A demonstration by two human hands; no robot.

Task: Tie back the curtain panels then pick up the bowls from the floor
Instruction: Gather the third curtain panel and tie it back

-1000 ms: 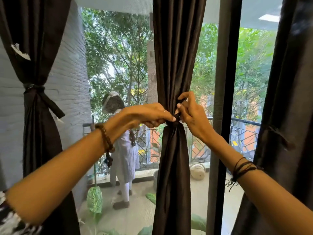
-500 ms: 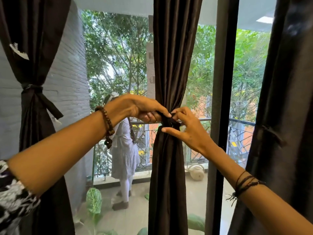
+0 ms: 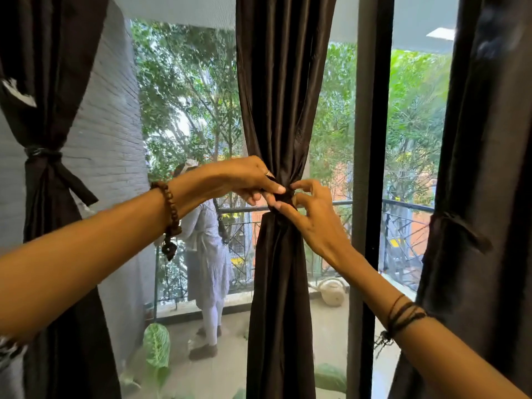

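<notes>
Left hand [image 3: 241, 180]: reaching in from the left at the gathered waist of the middle curtain, fingers curled, grip pinched tight on the dark fabric tie [image 3: 283, 194] right at the knot.
Right hand [image 3: 312, 214]: coming in from the right, just under and beside the left hand's grip, thumb and forefinger hooked round the same tie, other fingers loosely spread.
Middle curtain: dark brown satin curtain panel [image 3: 280, 96], cinched narrow exactly where both grips meet, flaring out above and below.
Left curtain: second dark brown curtain panel [image 3: 49, 197], well off to the left of the hands, already bunched with its own tie [image 3: 43, 153], a loose tail hanging down to the right.
Right curtain: third dark curtain panel [image 3: 486, 197], well right of the grips, hanging loose-ish, a tie tail sticking out at mid height.
Bowls: not in sight anywhere, can't tell where they sit.
Wrists: brown wooden bead bracelet [image 3: 171, 210] on the left, dark thread bands [image 3: 401, 313] on the right.
Behind the grips: black window frame post [image 3: 371, 168], balcony railing [image 3: 403, 226], a person in pale clothes [image 3: 208, 254] standing outside, green trees beyond.
</notes>
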